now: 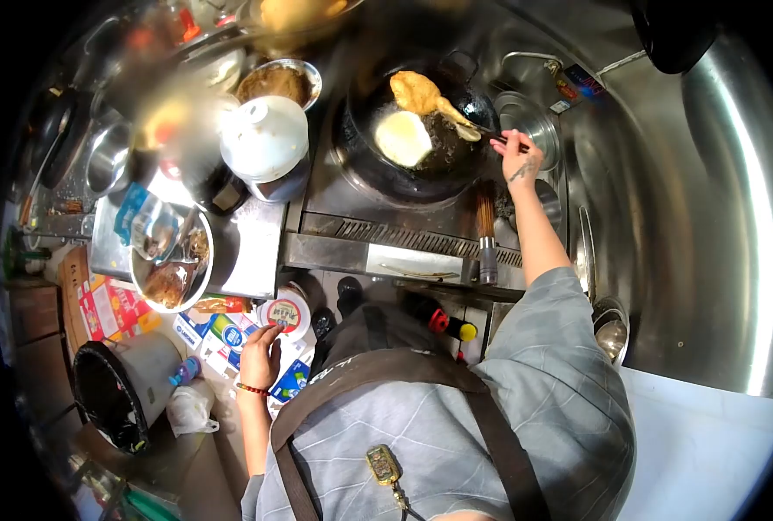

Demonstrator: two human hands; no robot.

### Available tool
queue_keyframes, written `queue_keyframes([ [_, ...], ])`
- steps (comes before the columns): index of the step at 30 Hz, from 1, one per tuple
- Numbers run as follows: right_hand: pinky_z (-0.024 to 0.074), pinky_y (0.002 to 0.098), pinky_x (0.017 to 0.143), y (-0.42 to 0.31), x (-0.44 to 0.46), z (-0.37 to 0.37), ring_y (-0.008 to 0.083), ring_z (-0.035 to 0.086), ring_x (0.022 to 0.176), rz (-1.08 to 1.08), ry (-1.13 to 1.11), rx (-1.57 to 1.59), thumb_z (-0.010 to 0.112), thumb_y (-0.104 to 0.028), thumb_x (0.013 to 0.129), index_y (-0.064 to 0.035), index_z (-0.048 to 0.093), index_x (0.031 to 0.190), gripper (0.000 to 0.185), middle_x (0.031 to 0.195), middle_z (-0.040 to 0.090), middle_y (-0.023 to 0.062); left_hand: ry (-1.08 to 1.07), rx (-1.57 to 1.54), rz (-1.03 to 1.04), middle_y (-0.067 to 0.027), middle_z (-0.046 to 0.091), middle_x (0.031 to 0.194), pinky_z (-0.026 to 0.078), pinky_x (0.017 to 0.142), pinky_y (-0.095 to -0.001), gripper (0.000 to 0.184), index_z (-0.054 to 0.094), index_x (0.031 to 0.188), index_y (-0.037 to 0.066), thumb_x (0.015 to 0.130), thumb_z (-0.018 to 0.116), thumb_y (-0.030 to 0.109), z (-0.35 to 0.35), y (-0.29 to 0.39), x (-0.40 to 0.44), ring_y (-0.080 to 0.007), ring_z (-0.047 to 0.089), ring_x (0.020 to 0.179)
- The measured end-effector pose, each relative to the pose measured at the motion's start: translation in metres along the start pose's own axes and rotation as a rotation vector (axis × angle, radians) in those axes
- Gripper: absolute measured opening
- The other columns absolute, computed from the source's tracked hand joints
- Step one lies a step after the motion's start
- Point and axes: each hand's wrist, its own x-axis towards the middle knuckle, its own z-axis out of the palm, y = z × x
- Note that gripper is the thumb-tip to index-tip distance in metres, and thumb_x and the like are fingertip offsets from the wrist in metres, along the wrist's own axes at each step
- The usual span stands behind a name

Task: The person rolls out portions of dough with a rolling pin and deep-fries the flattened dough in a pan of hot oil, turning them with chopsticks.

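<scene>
My right hand (518,159) is closed around the dark handle of a cooking utensil (493,135). Its far end reaches over the wok (443,187) to a golden fried piece (417,93), shaped like a chicken leg; whether it grips or only touches the piece I cannot tell. Beside that piece, a pale yellow round piece (404,139) lies in the dark wok, with bubbling oil around it. Down at my left side, my left hand (260,356) hangs with loosely bent fingers and nothing visible in it, over a round white-lidded tub (285,314) on the floor.
Left of the wok stand a white lidded pot (265,139) and a bowl of brown food (275,82). A white basin (172,269) sits on the steel counter. A bamboo brush (487,230) lies at the stove's front right. A black-lined bin (126,391) stands at lower left.
</scene>
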Motion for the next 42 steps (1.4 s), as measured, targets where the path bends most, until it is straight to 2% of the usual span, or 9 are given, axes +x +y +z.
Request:
queue_keyframes([
  [3, 0.0597, 0.0333, 0.067, -0.004, 0.024, -0.012, 0.0308, 0.070, 0.071, 0.193, 0.141, 0.280, 0.048, -0.016, 0.098, 0.0134, 0.056, 0.094, 0.030, 0.088, 0.064, 0.0200, 0.021, 0.013, 0.024, -0.0172, 0.065, 0.107, 0.050, 0.085, -0.0400, 0.028, 0.067, 0.108, 0.006, 0.082, 0.058, 0.001, 0.006, -0.005, 0.003, -0.0347, 0.062, 0.099],
  [7, 0.0608, 0.0356, 0.069, -0.008, 0.037, -0.034, 0.0377, 0.069, 0.077, 0.358, 0.281, 0.377, 0.050, -0.008, 0.094, 0.0149, 0.053, 0.095, 0.023, 0.090, 0.062, 0.0296, 0.018, 0.009, 0.032, -0.0172, 0.065, 0.106, 0.050, 0.085, -0.0399, 0.028, 0.067, 0.107, 0.005, 0.081, 0.058, 0.001, 0.006, -0.001, 0.003, -0.0345, 0.062, 0.098],
  [15, 0.0605, 0.0344, 0.065, 0.027, 0.029, -0.046, 0.0358, 0.069, 0.073, 0.497, 0.303, 0.455, 0.054, -0.009, 0.092, 0.0125, 0.053, 0.094, 0.021, 0.086, 0.063, 0.0278, -0.014, 0.016, -0.006, -0.0165, 0.065, 0.106, 0.050, 0.085, -0.0402, 0.029, 0.067, 0.108, 0.005, 0.082, 0.057, 0.001, 0.007, -0.001, -0.004, -0.0344, 0.062, 0.098],
  [18, 0.0584, 0.0314, 0.065, 0.021, 0.023, -0.033, 0.0299, 0.070, 0.075, 0.311, 0.206, 0.338, 0.053, -0.011, 0.094, 0.0121, 0.058, 0.096, 0.023, 0.089, 0.065, 0.0186, -0.030, 0.007, -0.017, -0.0180, 0.065, 0.106, 0.049, 0.086, -0.0405, 0.027, 0.066, 0.108, 0.004, 0.083, 0.057, 0.002, 0.005, 0.002, -0.001, -0.0357, 0.061, 0.099],
  [19, 0.0584, 0.0314, 0.065, 0.018, 0.020, -0.029, 0.0299, 0.070, 0.075, 0.315, 0.213, 0.337, 0.053, -0.011, 0.094, 0.0121, 0.058, 0.096, 0.023, 0.089, 0.065, 0.0186, -0.037, -0.012, -0.029, -0.0195, 0.064, 0.106, 0.048, 0.086, -0.0408, 0.025, 0.065, 0.108, 0.003, 0.083, 0.057, 0.002, 0.004, 0.004, 0.000, -0.0369, 0.061, 0.099],
  [25, 0.0556, 0.0284, 0.067, -0.002, -0.013, 0.002, 0.0186, 0.071, 0.076, -0.201, -0.105, -0.138, 0.057, -0.013, 0.093, 0.0021, 0.068, 0.094, 0.018, 0.086, 0.071, 0.0132, -0.064, -0.012, -0.022, -0.0196, 0.064, 0.106, 0.048, 0.087, -0.0413, 0.025, 0.065, 0.107, 0.003, 0.084, 0.058, 0.003, 0.003, 0.009, 0.006, -0.0372, 0.061, 0.100],
  [29, 0.0538, 0.0377, 0.071, -0.015, -0.042, 0.022, 0.0347, 0.066, 0.080, -0.478, -0.234, -0.439, 0.059, -0.011, 0.087, -0.0050, 0.067, 0.092, 0.012, 0.089, 0.068, 0.0169, -0.066, -0.016, 0.004, -0.0197, 0.064, 0.106, 0.048, 0.087, -0.0412, 0.025, 0.065, 0.107, 0.003, 0.083, 0.058, 0.002, 0.005, 0.005, 0.005, -0.0373, 0.061, 0.099],
  [32, 0.0531, 0.0414, 0.069, -0.012, -0.055, 0.024, 0.0350, 0.064, 0.079, -0.682, -0.324, -0.535, 0.058, -0.009, 0.087, -0.0022, 0.062, 0.092, 0.009, 0.089, 0.065, 0.0159, -0.037, -0.007, 0.036, -0.0191, 0.065, 0.105, 0.049, 0.085, -0.0408, 0.027, 0.066, 0.108, 0.004, 0.082, 0.058, 0.001, 0.005, 0.001, 0.003, -0.0368, 0.062, 0.097],
  [42, 0.0545, 0.0420, 0.068, 0.030, -0.059, 0.010, 0.0359, 0.064, 0.078, -0.684, -0.448, -0.796, 0.058, -0.013, 0.088, -0.0036, 0.061, 0.095, 0.012, 0.098, 0.063, 0.0174, -0.036, -0.022, -0.018, -0.0184, 0.065, 0.105, 0.050, 0.085, -0.0402, 0.028, 0.066, 0.106, 0.004, 0.080, 0.058, -0.001, 0.009, -0.014, -0.015, -0.0361, 0.062, 0.098],
])
